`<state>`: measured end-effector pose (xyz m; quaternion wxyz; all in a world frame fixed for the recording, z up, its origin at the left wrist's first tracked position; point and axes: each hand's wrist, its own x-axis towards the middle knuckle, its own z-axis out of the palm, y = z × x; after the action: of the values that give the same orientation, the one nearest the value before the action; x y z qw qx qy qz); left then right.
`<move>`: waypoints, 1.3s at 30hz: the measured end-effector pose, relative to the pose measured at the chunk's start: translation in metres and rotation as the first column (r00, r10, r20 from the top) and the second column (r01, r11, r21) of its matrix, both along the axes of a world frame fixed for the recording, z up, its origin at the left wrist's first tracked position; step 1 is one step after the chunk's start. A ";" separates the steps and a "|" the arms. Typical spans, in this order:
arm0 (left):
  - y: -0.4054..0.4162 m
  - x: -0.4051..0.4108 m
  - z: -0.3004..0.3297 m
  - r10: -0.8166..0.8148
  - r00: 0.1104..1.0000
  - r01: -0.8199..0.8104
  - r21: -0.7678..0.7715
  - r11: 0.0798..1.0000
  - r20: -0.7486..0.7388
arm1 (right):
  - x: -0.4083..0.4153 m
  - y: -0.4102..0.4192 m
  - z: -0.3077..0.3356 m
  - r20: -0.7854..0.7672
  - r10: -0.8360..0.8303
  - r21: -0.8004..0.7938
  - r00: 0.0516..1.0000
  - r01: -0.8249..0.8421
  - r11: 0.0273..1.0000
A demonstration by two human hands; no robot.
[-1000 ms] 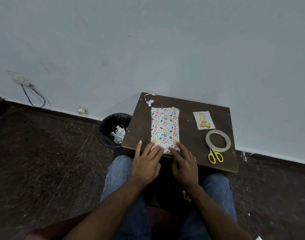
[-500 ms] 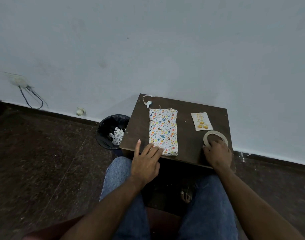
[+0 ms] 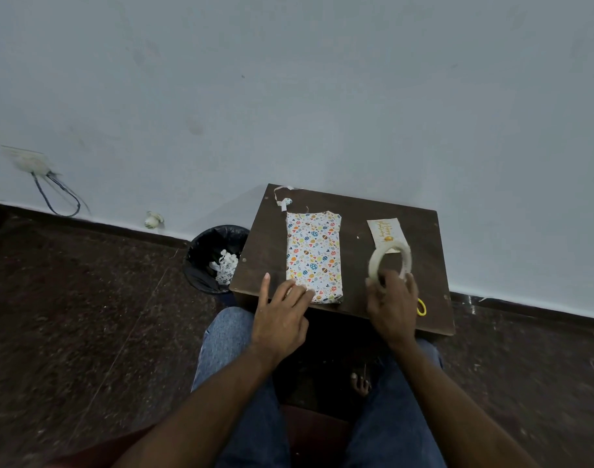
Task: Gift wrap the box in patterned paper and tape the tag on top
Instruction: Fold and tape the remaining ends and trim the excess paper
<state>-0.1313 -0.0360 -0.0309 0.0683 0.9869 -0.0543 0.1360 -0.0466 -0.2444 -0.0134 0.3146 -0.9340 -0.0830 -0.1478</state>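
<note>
Gripping the tape [image 3: 390,261], right hand [image 3: 391,304] lifts it; left fingers [image 3: 297,292] lie flat on the box [image 3: 314,256], whose near flap could spring open if they lift.

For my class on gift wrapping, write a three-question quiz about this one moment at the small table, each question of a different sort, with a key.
1. True or false: the gift tag is already taped on top of the wrapped box.
2. What does the right hand hold? A) the scissors B) the tape roll C) the gift tag
3. Fill in: the left hand rests its fingers on the near left corner of the ____.

Key
1. False: the tag lies on the table, to the right of the box.
2. B: it grips the tape roll, lifted and tilted; the scissors lie mostly hidden behind that hand.
3. wrapped box
</note>
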 end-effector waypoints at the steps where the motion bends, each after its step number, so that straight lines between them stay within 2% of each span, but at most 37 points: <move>1: 0.000 0.000 0.000 -0.001 1.000 0.001 0.004 1.000 -0.003 | -0.005 0.007 0.000 0.037 0.062 0.000 0.997 -0.062 0.998; 3: 0.001 0.000 0.001 -0.006 1.000 0.006 0.017 1.000 -0.017 | -0.011 0.021 -0.003 0.088 0.136 -0.023 0.987 -0.134 0.991; 5: 0.002 -0.001 0.002 -0.006 1.000 0.007 0.033 0.999 -0.029 | -0.012 0.032 -0.005 0.059 0.127 -0.006 0.990 -0.127 0.992; 10: 0.003 0.000 -0.001 -0.004 1.000 0.004 0.031 1.000 -0.018 | -0.011 0.045 0.004 -0.226 -0.039 0.193 0.973 0.084 0.978; 12: 0.003 0.002 -0.003 0.002 1.000 -0.001 0.015 1.000 -0.007 | -0.012 0.046 0.008 -0.334 -0.040 0.263 0.942 0.134 0.955; 14: 0.003 0.002 -0.005 0.006 1.000 -0.006 -0.001 1.000 0.003 | -0.014 0.048 0.010 -0.380 -0.005 0.263 0.925 0.113 0.958; 22: -0.004 0.002 -0.007 0.069 0.997 -0.068 -0.100 0.993 0.014 | -0.016 0.055 0.000 -0.389 0.066 0.146 0.919 -0.009 0.989; 31: 0.000 0.013 -0.004 0.088 0.988 -0.052 -0.269 0.962 0.123 | -0.016 0.049 -0.006 -0.336 0.145 0.184 0.931 -0.087 0.979; 39: -0.001 0.015 -0.002 0.119 0.989 -0.079 -0.366 0.927 0.088 | -0.015 0.047 -0.010 -0.354 0.158 0.185 0.922 -0.096 0.978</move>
<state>-0.1159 -0.0368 -0.0329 0.2385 0.9501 0.0178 0.2003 -0.0615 -0.1976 -0.0230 0.4095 -0.9085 -0.0707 0.0434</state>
